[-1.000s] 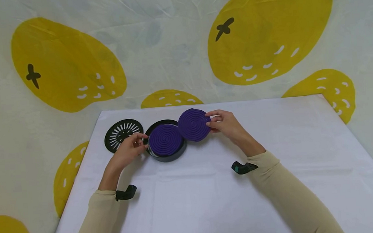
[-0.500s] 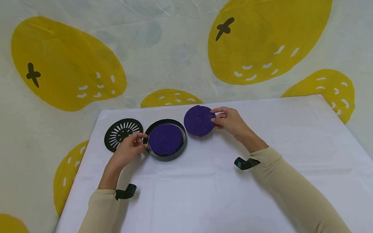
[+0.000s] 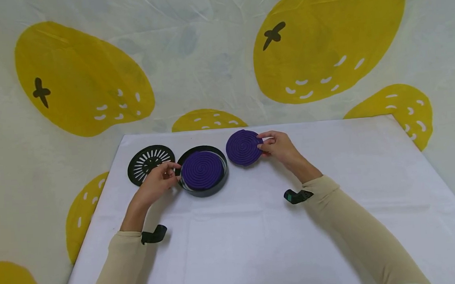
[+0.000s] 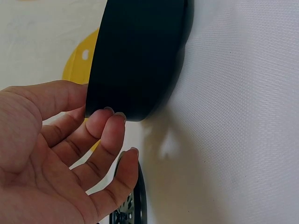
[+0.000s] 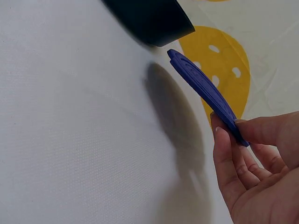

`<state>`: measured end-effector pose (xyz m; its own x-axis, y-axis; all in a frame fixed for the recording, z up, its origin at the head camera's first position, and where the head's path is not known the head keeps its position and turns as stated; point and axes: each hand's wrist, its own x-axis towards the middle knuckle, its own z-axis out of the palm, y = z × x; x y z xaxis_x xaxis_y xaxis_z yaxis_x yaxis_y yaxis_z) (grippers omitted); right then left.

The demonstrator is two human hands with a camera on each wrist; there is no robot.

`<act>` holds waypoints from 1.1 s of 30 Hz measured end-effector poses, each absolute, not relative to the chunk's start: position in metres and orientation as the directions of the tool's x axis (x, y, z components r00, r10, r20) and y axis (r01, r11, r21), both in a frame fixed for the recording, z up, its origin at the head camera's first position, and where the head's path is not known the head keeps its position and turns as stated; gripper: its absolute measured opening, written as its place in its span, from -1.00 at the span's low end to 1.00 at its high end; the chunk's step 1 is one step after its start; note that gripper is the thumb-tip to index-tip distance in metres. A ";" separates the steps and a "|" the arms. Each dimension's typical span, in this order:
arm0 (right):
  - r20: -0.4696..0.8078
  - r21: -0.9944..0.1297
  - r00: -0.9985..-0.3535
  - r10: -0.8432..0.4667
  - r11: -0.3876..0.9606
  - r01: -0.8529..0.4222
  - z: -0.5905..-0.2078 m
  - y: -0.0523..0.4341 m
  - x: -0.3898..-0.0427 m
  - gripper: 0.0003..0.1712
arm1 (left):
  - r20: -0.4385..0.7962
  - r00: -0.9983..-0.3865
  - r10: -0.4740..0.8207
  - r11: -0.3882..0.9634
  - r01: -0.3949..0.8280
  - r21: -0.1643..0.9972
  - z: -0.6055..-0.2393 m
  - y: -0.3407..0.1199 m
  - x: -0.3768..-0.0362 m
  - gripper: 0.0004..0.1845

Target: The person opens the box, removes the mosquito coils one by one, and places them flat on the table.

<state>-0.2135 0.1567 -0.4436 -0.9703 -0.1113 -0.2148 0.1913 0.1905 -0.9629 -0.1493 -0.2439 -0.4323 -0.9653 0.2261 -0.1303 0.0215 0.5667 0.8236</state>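
Backdrop: I see a pale sheet printed with large yellow fruit shapes (image 3: 79, 77), black stem marks and white dashes on them. It hangs behind the table and shows past its left and right edges.

Surface: the table (image 3: 257, 244) is covered in a plain white woven cloth, lightly creased.

Item 1, far left: a black slotted lid (image 3: 150, 164), round, lying flat on the cloth just beside the tin.

Item 2: my left hand (image 3: 157, 183), fingertips curled against the left wall of the round black tin (image 3: 204, 189), thumb on one side and fingers on the other in the left wrist view. A beige sleeve and a black wrist strap sit behind it.

Item 3: a purple spiral coil (image 3: 202, 169) lies flat inside the tin, filling it.

Item 4: a second purple coil (image 3: 244, 147), just right of the tin and apart from it, is pinched at its right edge by my right hand (image 3: 280, 149). The right wrist view shows it tilted and lifted off the cloth, its shadow below.
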 end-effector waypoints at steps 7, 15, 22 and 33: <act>-0.209 -0.968 -0.973 -0.096 0.160 0.192 -0.453 0.153 -0.218 -0.54 | -0.133 -0.965 0.225 0.577 0.022 0.816 -0.432 -0.244 -0.149 -0.60; -0.219 -0.967 -0.973 -0.071 0.148 0.207 -0.458 0.149 -0.220 -0.54 | -0.134 -0.966 0.222 0.572 0.018 0.820 -0.432 -0.244 -0.149 -0.60; -0.216 -0.968 -0.974 -0.076 0.149 0.203 -0.458 0.148 -0.221 -0.54 | -0.143 -0.966 0.215 0.580 0.008 0.814 -0.434 -0.244 -0.150 -0.59; -0.181 -0.951 -0.979 -0.091 0.269 0.151 -0.463 0.153 -0.222 -0.56 | -0.145 -0.965 0.216 0.574 0.005 0.819 -0.434 -0.244 -0.150 -0.60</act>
